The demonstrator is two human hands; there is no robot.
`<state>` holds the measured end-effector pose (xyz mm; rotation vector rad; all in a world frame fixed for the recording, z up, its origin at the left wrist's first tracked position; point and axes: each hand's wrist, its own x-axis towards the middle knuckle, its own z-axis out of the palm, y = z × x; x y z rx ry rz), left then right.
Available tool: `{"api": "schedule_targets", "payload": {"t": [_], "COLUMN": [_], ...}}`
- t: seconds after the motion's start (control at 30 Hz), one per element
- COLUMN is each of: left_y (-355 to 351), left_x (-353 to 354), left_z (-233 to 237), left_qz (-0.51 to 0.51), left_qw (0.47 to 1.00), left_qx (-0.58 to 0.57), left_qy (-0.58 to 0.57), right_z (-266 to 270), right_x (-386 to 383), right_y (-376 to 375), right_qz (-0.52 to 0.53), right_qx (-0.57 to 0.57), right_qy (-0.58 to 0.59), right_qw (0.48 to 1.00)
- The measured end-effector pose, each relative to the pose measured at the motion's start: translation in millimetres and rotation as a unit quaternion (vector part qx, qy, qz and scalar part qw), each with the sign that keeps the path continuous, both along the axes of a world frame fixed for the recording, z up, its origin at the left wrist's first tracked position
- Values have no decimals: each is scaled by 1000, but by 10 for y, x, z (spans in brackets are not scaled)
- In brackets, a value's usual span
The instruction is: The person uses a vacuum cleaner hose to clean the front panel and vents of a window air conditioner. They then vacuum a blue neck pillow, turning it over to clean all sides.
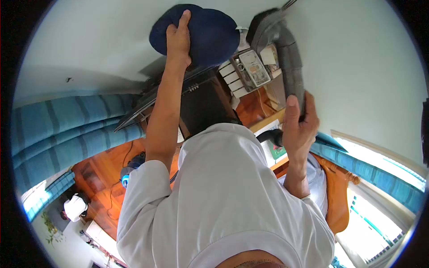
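Note:
My left hand (pixel 178 38) reaches up and grips a navy blue cap (pixel 214 35), thumb laid over the cloth, near the pale wall. The cap's underside is hidden. On the right, my right hand (pixel 301 120) is closed around the lower end of a long grey vacuum cleaner nozzle (pixel 292 62). Its wide dark head (pixel 263 29) points up against the wall and is a little blurred. Just below that hand a black hose (pixel 270 136) shows, partly hidden by my white shirt.
A white drawer unit (pixel 232 80) holds a clear box (pixel 254 67) of small items. A dark screen (pixel 143 107) stands left. Blue striped curtains (pixel 67 118) hang beside it. A blue-grey machine (pixel 132 167) and cords lie on the wooden floor. Another person (pixel 76 207) is far left.

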<state>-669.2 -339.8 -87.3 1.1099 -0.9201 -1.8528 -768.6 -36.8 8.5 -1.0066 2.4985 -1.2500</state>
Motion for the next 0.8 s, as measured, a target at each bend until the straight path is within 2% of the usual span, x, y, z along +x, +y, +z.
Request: {"api": "schedule_targets", "payload": {"t": [0.03, 0.07, 0.13, 0.17, 0.23, 0.3, 0.37, 0.4, 0.43, 0.47, 0.5, 0.57, 0.6, 0.63, 0.67, 0.7, 0.77, 0.8], "left_y": [-22, -55, -91, -29, 87, -6, -246, -332, -396, -111, -165, -221, -222, -250, -237, -228, -248, -270], "left_x": [-67, -138, -252, -300, -396, -345, -261, -213, -195, -187, -196, -222, -174, -90, -72, -124, -282, -291], "left_z": [-69, -185, -402, -361, -177, -172, -168, -162, -124, 295, 268, 112, 0, -138, -178, -204, -171, -123], "left_qz": [22, 15, 78, 72, 97, 122, 172, 193, 212, 163, 169, 188, 179, 66, -49, -129, -127, -123], "left_qw": [998, 998, 989, 989, 973, 975, 973, 970, 967, 976, 975, 976, 978, 965, 902, 863, 899, 913], "left_qx": [-46, -45, -129, -128, -210, -184, -142, -121, -100, -140, -140, -86, -84, -11, 66, 96, 68, 58], "left_qy": [-43, -41, 7, 9, -2, 19, 61, 80, 99, 34, 35, 68, 66, 252, 425, 479, 413, 384], "right_z": [134, 237, 246, 227, -40, -312, -515, -652, -791, -852, -784, -485, -153, -18, 69, 96, -225, -429], "right_x": [25, 88, 211, 246, 247, 262, 264, 231, 160, 96, 54, 31, 84, 126, 155, 148, 110, 103], "right_y": [-16, -84, -244, -323, -439, -373, -221, -96, 41, 84, 35, -47, -159, -236, -320, -391, -355, -304], "right_qz": [-7, -10, -3, 12, 27, 55, 53, 58, 47, 34, 39, 29, 2, -8, 4, 20, 52, 80], "right_qx": [-10, -16, -32, -51, -37, -20, 61, 61, 93, 123, 124, -4, 3, 4, -24, -54, -49, -52], "right_qy": [-14, 10, 39, 68, 116, 163, 108, 110, 35, -39, -37, 93, 18, 15, 17, 22, 53, 107], "right_qw": [1000, 1000, 999, 996, 992, 985, 991, 990, 994, 991, 991, 995, 1000, 1000, 1000, 998, 996, 990]}}
